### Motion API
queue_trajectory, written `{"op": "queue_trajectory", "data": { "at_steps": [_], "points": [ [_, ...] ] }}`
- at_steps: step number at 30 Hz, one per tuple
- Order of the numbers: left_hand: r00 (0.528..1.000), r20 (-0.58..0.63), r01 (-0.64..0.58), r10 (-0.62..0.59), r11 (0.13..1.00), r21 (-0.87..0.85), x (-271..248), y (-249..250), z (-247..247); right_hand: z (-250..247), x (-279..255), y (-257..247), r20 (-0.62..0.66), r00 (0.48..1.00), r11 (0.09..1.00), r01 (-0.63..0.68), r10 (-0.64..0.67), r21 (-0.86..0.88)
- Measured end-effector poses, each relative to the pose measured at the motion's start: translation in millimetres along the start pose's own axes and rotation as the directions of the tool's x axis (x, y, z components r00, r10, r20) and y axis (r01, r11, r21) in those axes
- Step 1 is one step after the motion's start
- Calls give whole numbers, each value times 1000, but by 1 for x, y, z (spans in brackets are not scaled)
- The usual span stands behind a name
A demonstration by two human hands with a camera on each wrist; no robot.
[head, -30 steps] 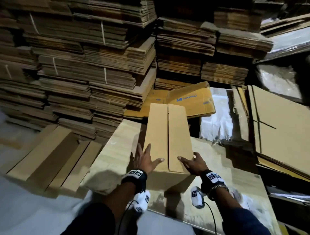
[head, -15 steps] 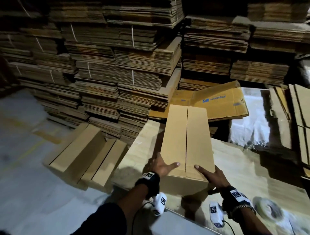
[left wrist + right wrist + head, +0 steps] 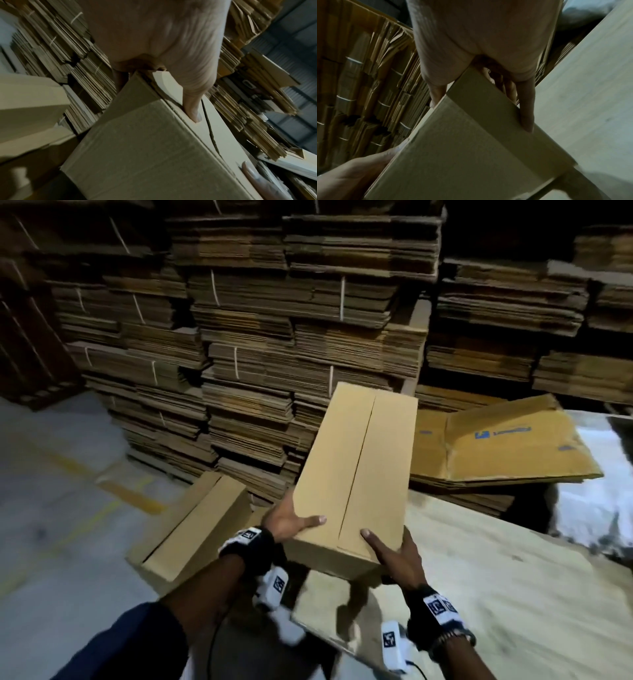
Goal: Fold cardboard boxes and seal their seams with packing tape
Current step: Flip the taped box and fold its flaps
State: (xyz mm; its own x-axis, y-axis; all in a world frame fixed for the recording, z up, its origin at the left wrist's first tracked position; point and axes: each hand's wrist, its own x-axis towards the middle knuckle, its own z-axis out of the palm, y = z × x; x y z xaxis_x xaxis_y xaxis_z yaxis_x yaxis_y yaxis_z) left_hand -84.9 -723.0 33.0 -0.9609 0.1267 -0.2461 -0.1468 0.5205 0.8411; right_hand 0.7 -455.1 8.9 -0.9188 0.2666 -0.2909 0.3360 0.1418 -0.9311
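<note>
Cardboard fills the grip of both hands: the left hand point(image 3: 286, 522) clasps the near left corner of the folded box point(image 3: 356, 474), thumb lying across its top flap and fingers down the side, while the right hand point(image 3: 394, 556) holds the near right corner the same way, thumb on top and fingers wrapped along the side wall. The box is lifted clear of the pale desk point(image 3: 496, 594), tilted away from the person, its centre seam point(image 3: 356, 474) running lengthwise with no tape that the blurred views let me make out. Just left, lower down, lies another folded box point(image 3: 191, 529) on the grey floor point(image 3: 51, 474). Behind rise strapped stacks of flat cardboard point(image 3: 274, 337), and a flattened printed carton point(image 3: 496, 440) lies beyond the desk.
</note>
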Motion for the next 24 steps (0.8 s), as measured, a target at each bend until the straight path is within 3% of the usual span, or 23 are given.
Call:
{"op": "queue_trajectory", "data": {
  "at_steps": [7, 12, 15, 19, 22, 24],
  "points": [
    [998, 27, -57, 55, 994, 89, 86, -100, -193, 229, 44, -22, -25, 998, 995, 63, -61, 76],
    [994, 77, -86, 76, 988, 131, 148, -199, -263, 353, 74, 5, -24, 999, 993, 42, -40, 108],
    [996, 92, -8, -6, 989, 149, 177, -290, -267, 408, 91, 53, -33, 999, 995, -7, 10, 96],
    [984, 131, 92, -124, 970, 227, 203, -393, -241, 463, 116, 134, 8, 986, 984, -169, 169, 64],
    [955, 134, 229, -263, 947, 224, 216, -455, -216, 488, 132, 181, 18, 967, 966, -256, 256, 42],
    [947, 139, 261, -291, 945, 198, 222, -487, -204, 502, 145, 206, 19, 954, 953, -301, 300, 35]
  ]
}}
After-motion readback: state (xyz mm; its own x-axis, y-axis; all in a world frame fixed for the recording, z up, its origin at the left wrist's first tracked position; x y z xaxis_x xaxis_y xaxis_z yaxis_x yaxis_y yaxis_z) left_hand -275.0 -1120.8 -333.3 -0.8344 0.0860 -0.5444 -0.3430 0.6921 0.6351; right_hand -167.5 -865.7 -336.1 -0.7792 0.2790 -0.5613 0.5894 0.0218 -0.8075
